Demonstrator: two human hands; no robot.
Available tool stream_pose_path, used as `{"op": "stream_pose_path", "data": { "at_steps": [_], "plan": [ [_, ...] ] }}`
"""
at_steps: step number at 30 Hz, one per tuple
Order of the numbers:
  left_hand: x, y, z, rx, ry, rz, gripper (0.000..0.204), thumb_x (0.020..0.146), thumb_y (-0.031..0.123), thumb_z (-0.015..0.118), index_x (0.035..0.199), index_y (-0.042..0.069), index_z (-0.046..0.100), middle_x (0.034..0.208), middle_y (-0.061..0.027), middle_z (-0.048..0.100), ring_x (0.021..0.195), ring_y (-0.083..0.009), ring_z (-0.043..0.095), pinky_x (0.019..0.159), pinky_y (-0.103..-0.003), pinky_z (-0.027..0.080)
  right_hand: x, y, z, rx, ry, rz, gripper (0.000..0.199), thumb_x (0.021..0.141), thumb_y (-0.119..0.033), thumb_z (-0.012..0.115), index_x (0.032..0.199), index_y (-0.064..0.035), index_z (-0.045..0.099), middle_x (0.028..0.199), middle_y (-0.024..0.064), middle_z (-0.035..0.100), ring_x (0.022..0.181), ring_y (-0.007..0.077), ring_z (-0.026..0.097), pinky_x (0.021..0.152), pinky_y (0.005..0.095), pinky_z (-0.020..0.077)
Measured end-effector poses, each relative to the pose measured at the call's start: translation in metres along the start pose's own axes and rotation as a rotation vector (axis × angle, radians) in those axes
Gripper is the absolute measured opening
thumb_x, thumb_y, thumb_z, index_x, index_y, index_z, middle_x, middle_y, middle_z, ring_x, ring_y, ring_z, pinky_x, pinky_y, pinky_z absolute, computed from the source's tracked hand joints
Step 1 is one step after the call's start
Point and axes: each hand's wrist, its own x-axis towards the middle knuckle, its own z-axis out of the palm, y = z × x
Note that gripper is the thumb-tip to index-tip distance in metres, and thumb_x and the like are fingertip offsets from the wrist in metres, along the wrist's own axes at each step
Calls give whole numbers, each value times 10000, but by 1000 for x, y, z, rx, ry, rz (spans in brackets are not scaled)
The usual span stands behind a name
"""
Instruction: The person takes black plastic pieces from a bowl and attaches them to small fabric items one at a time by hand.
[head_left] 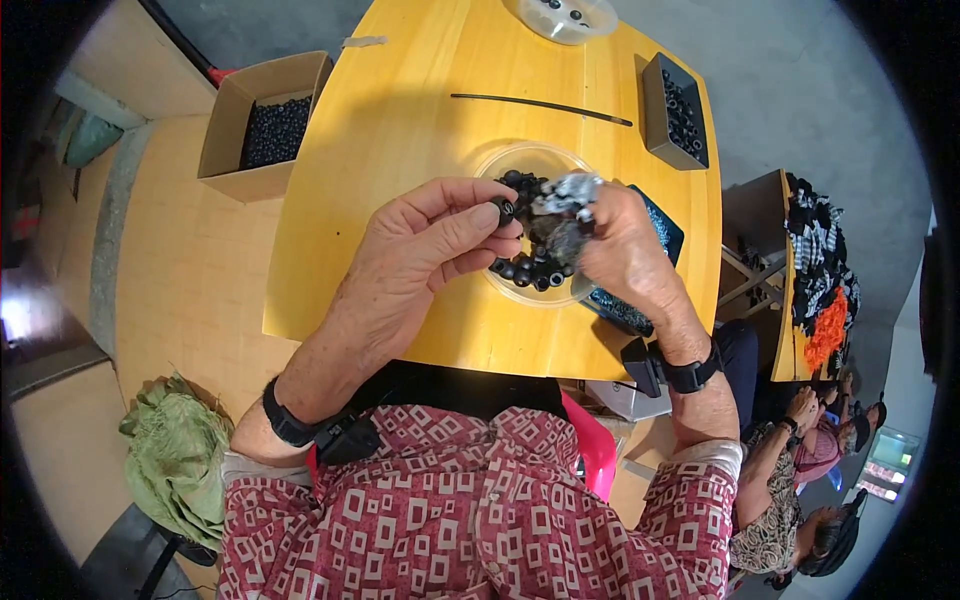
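Observation:
My left hand (425, 240) pinches a small round black part (504, 211), like a bead or knob, between thumb and fingers, its marked or holed face turned toward my right hand. Close beside it, my right hand (632, 250) is closed on a crumpled silvery-grey wad (570, 196), smeared by motion, so its kind is unclear. Both hands are above a clear round plastic tub (503, 292) of similar black parts. Partly under my right hand sits a dark tray (680, 238) of small shiny metal pieces.
A dark rod (540, 107) lies across the yellow table (400, 110). At its right edge stands a grey box (655, 110) of black parts; a translucent tub (552, 28) is at the far edge. A cardboard box (225, 150) stands left. People sit at right near another table (790, 340).

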Motion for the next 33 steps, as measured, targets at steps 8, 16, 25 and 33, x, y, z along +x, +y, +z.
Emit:
{"op": "stream_pose_path", "data": {
  "at_steps": [8, 16, 25, 33],
  "plan": [
    [-1, -11, 5, -15, 23, -19, 221, 923, 121, 583, 1121, 23, 599, 950, -78, 675, 865, -141, 667, 765, -211, 538, -23, 2, -3, 865, 178, 156, 226, 803, 39, 634, 1017, -23, 676, 994, 39, 688, 843, 107, 635, 763, 249, 515],
    [0, -22, 21, -93, -50, -38, 227, 906, 111, 605, 1122, 39, 606, 1053, -71, 656, 898, -150, 665, 787, -205, 546, -42, -21, 12, 584, 441, 6, 284, 729, -18, 753, 1004, -29, 683, 966, 61, 667, 878, 137, 623, 789, 254, 489],
    [4, -30, 30, -113, -151, -72, 239, 908, 101, 599, 1136, 27, 600, 1106, -82, 634, 949, -167, 648, 855, -257, 540, -62, -20, 6, 522, 509, -11, 255, 699, 13, 772, 938, -29, 693, 954, 66, 656, 871, 147, 619, 779, 264, 489],
    [4, -30, 37, -69, -162, -91, 240, 906, 97, 598, 1132, 17, 596, 1066, -85, 638, 962, -183, 646, 886, -290, 529, -75, -20, 4, 527, 531, 35, 268, 707, 4, 781, 955, -15, 683, 969, 55, 660, 881, 139, 624, 797, 259, 484]
  ]
}}
